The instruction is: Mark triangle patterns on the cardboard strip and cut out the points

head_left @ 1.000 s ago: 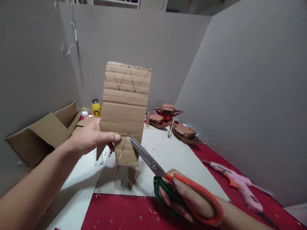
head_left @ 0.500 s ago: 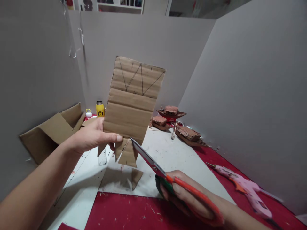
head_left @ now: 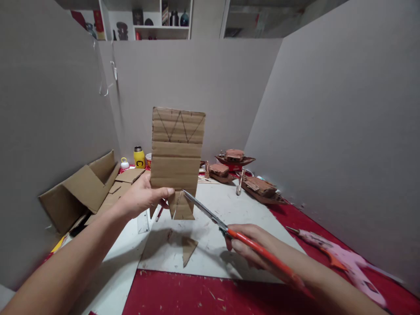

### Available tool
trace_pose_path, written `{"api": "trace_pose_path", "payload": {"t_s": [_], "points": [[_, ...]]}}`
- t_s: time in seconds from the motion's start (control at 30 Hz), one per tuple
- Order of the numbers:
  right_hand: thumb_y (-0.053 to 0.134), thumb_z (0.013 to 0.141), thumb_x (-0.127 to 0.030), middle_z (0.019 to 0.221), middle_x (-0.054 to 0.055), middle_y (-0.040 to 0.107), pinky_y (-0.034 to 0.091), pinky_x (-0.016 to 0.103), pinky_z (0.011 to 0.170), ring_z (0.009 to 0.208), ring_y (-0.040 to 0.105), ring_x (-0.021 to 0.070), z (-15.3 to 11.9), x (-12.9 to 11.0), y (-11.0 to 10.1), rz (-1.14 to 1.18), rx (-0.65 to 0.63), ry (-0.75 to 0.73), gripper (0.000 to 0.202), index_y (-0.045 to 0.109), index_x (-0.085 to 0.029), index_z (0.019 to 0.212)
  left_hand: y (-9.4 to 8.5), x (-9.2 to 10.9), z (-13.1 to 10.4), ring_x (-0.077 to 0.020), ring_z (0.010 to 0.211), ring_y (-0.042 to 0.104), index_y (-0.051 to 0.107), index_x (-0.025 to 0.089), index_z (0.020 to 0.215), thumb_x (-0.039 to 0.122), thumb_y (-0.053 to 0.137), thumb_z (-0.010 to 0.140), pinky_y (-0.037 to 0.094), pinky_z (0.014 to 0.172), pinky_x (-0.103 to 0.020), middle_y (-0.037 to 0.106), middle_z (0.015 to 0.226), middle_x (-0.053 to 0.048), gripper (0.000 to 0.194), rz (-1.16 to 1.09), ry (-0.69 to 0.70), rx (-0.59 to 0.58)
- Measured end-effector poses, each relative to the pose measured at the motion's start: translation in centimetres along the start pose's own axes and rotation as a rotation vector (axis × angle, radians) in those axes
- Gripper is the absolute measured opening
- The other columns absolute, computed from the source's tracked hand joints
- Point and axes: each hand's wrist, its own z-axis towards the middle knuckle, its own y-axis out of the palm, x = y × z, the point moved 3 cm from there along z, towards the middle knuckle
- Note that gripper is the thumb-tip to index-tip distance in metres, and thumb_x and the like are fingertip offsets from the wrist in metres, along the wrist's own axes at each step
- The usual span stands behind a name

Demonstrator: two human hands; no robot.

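My left hand (head_left: 144, 196) grips the lower left edge of an upright cardboard piece (head_left: 175, 159), its thumb on the front. Pencilled zigzag lines cross the top of the piece, and its lower edge is cut into pointed flaps. Scissors (head_left: 213, 217) with orange and green handles are held in my right hand (head_left: 249, 245). Their tips touch the cardboard near the top of a triangular flap, beside my left thumb. On the white board below lies a loose cardboard triangle (head_left: 189, 251).
Folded cardboard (head_left: 82, 188) leans at the left, near a yellow bottle (head_left: 139, 158). Brown model boats (head_left: 259, 188) stand at the back right. A pink glue gun (head_left: 341, 258) rests on the red cloth (head_left: 177, 293) at the right.
The view has tilted up slightly. The cardboard is now farther away and more upright, and the scissors have turned edge-on, their tips still at the flap.
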Motion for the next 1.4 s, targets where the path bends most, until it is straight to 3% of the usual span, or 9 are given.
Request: {"api": "trace_pose_path", "payload": {"t_s": [0.13,0.27,0.5,0.77,1.0,1.27,1.4], "points": [[0.033,0.094,-0.073,0.053,-0.004,0.043,0.028,0.021,0.043,0.043,0.036,0.0085,0.1,1.6,-0.7,0.180,-0.159,-0.032,0.063,0.056,-0.015,0.083,-2.1,0.9,0.4,-0.0135,0.055,0.062,0.071,0.013,0.083,0.022,0.085,0.062,0.054,0.049,-0.023,0.070,0.071,-0.004,0.027,-0.027,0.051,0.134],[0.036,0.093,-0.074,0.059,-0.003,0.047,0.031,0.021,0.044,0.046,0.038,0.0085,0.4,2.0,0.0,0.260,-0.108,-0.085,0.063,0.057,-0.015,0.088,-3.5,1.5,0.8,-0.0112,0.053,0.058,0.068,0.013,0.077,0.024,0.087,0.060,0.055,0.051,-0.024,0.063,0.064,0.001,0.028,-0.098,0.102,0.262],[0.045,0.085,-0.080,0.065,-0.003,0.041,0.029,0.022,0.048,0.057,0.033,0.0097,0.2,-0.6,2.8,0.255,-0.015,-0.243,0.062,0.047,-0.018,0.078,-0.5,-0.2,0.7,-0.0157,0.068,0.067,0.071,0.013,0.092,0.029,0.088,0.064,0.058,0.057,-0.026,0.073,0.087,-0.005,0.036,-0.163,0.056,0.256],[0.034,0.089,-0.080,0.058,-0.004,0.043,0.030,0.022,0.045,0.051,0.036,0.0101,0.3,-1.3,3.1,0.246,0.049,-0.158,0.064,0.047,-0.019,0.077,1.6,-1.3,-0.1,-0.0188,0.074,0.069,0.070,0.016,0.093,0.029,0.085,0.066,0.058,0.060,-0.028,0.075,0.095,-0.005,0.033,-0.199,0.055,0.288],[0.036,0.091,-0.078,0.058,-0.004,0.044,0.032,0.022,0.045,0.050,0.038,0.0100,0.3,-1.6,2.9,0.229,0.083,-0.167,0.063,0.051,-0.018,0.079,2.5,-1.2,-0.7,-0.0114,0.060,0.062,0.064,0.013,0.067,0.022,0.088,0.058,0.055,0.055,-0.024,0.071,0.078,0.000,0.027,-0.255,0.055,0.410],[0.031,0.093,-0.076,0.059,-0.005,0.045,0.037,0.021,0.045,0.045,0.044,0.0091,0.1,-0.5,3.5,0.363,-0.033,-0.118,0.063,0.052,-0.017,0.085,3.2,-1.9,-0.9,-0.0163,0.074,0.068,0.068,0.015,0.083,0.026,0.088,0.062,0.058,0.063,-0.028,0.074,0.092,-0.002,0.031,-0.297,0.085,0.458],[0.034,0.091,-0.077,0.059,-0.005,0.042,0.036,0.022,0.047,0.050,0.042,0.0095,0.1,-1.4,3.2,0.290,0.012,-0.134,0.061,0.047,-0.019,0.078,3.1,-2.3,-1.1,-0.0165,0.076,0.067,0.070,0.014,0.081,0.029,0.088,0.063,0.056,0.063,-0.027,0.074,0.093,-0.003,0.030,-0.274,0.082,0.486]]}}
